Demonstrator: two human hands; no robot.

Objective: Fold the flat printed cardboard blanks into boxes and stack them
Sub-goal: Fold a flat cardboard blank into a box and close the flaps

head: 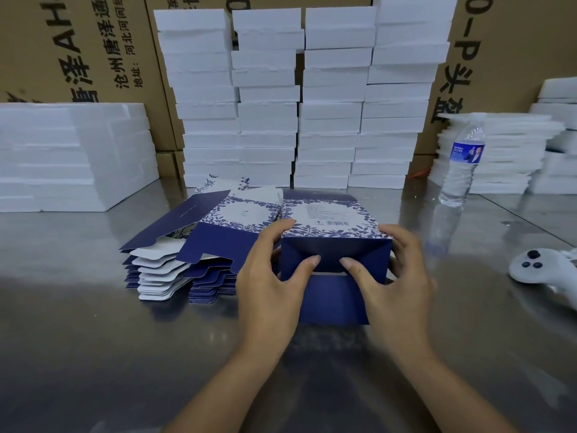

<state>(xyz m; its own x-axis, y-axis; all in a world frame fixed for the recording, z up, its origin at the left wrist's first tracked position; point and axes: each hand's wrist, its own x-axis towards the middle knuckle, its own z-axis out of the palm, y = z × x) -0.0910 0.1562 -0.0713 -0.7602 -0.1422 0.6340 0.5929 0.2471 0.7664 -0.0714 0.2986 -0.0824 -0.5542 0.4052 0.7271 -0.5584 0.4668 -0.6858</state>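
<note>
Far left, a stack of white foam slabs (62,157) runs off the frame; the brown cartons (78,57) behind it are cropped too, so their print only reads in bits. Next over, the pile of flat blanks (175,264) sits on the steel table (93,339) just left of the hands. They're navy outside and white inside, with a blue leaf pattern round a pale panel; the top few are splayed and lifted; the left hand hides the pile's right end, so no idea how many there are. Behind that stand four tall columns of white foam blocks (299,104), tops cut off.

Dead centre is the box (334,245), opened into a sleeve with its near end facing the camera. The top face has the leaf border plus a barcode and text too small to read. Two navy side flaps are angled inward, and a long navy flap sticks out low toward the camera. The far end is out of sight, and I can't tell if it rests on the steel or sits just off it.

The left hand (268,282) is clamped on the box's left side, fingers over the top edge and thumb pressing the left flap. The right hand (396,276) mirrors it — fingers curled round the right side, partly hidden; thumb on the right flap; the thumb tips are close, not touching.

Right of that, a water bottle (462,164) stands upright, well apart from the box; thin foam sheets (499,151) are stacked behind it; a white controller (537,267) is clipped by the edge.
</note>
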